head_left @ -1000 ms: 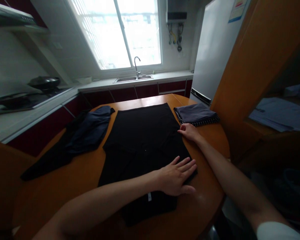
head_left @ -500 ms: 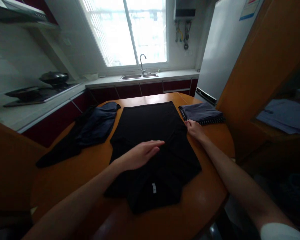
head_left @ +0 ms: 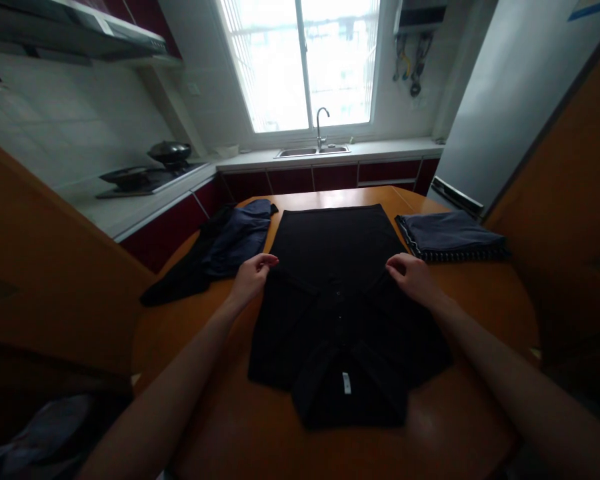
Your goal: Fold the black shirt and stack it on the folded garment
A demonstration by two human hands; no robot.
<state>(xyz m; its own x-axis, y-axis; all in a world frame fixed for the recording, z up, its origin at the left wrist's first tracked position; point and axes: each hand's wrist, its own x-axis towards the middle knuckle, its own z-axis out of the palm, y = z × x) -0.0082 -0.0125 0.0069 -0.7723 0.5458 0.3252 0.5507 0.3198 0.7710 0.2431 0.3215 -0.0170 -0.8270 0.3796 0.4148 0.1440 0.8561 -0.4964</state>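
So the black shirt point(head_left: 335, 293) lies flat mid-tabletop point(head_left: 460, 400), sides folded in, white tag at 6 o'clock, with the left hand point(head_left: 250, 277) at its 9 o'clock edge and the right hand point(head_left: 414, 277) at 3 o'clock, arms stretched forward, fingers curled and pinching the fabric.

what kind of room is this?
Most likely a home kitchen: a sink with tap under the window, a hob with pans below a range hood, and a fridge. The left hand and right hand grip a black shirt on the wooden table.
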